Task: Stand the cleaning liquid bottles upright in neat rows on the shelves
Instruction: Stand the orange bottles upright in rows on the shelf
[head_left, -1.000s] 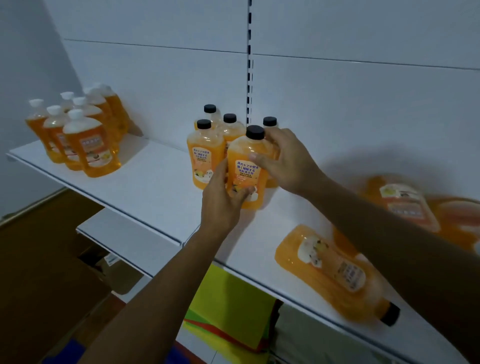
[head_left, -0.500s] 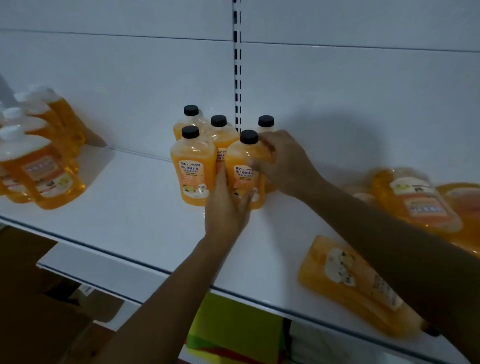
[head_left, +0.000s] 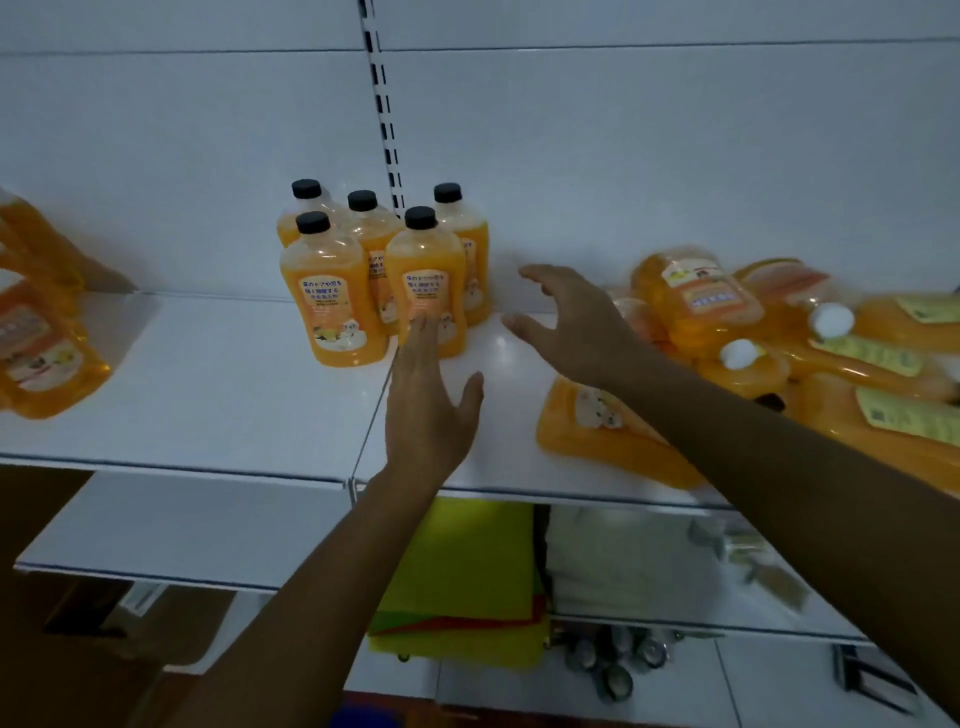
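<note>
Hands are both empty: left hand (head_left: 428, 415) flat, fingertips apparently brushing the front black-capped bottle (head_left: 427, 283), right hand (head_left: 569, 325) spread beside it. Five stand upright on the shelf (head_left: 208, 395). Next move calls for lifting the fallen bottle (head_left: 592, 436) nearest.

Shop: white slotted shelving (head_left: 218, 395), many identical bottles (head_left: 332, 296).

One head-worn wide-angle view looks forward and slightly down at the shelf (head_left: 218, 395) from close range, facing its white back panel (head_left: 623, 156), with lower shelving visible beneath.
</note>
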